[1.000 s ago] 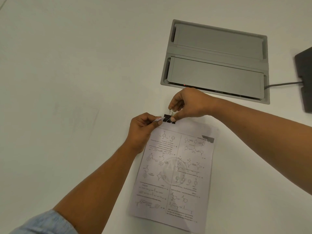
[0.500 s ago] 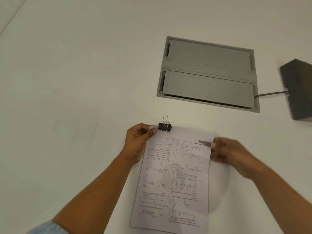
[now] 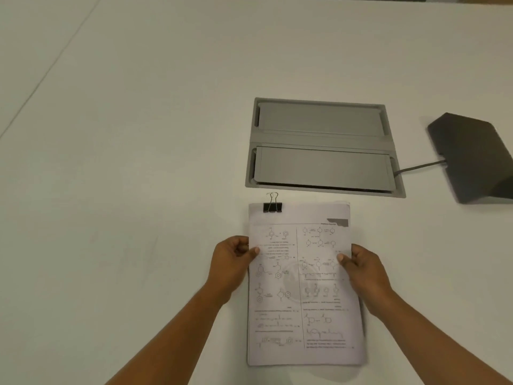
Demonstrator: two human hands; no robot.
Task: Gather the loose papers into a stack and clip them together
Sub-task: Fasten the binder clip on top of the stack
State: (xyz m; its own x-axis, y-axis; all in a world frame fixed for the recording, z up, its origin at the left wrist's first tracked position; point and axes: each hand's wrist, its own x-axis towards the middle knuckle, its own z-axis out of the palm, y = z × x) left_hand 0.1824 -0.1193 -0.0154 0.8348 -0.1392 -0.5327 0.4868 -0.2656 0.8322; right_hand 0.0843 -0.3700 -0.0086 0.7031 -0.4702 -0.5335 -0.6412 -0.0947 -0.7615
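Head view. Your left hand (image 3: pixel 230 262) grips the left long edge of the paper stack (image 3: pixel 302 301). Its thumb (image 3: pixel 254 250) lies on the top sheet and the other fingers are curled at the margin. Your right hand (image 3: pixel 363 269) grips the opposite long edge in the same way, with its thumb (image 3: pixel 341 258) pressed on the printed face and its fingers folded beside and under the edge.

The stack lies lengthwise in front of you on the white table (image 3: pixel 125 162), its sheets squared together. Whether its underside rests fully on the surface cannot be told. The top sheet carries two columns of chemical structure drawings, printed upside down from where you stand.

A black binder clip (image 3: pixel 272 207) is clamped on the far short edge, near the left corner, with its wire handles pointing away from you. Neither hand touches the clip.

Just beyond the clipped edge, a grey recessed panel (image 3: pixel 322 147) with two flaps is set into the table. A narrow strip of bare surface separates it from the clip handles. A grey cable (image 3: pixel 419 166) runs from the panel's right end to a dark wedge-shaped device (image 3: pixel 472 159), which stands to the far right, well apart from the stack. Your hands hide parts of both side margins of the top sheet.
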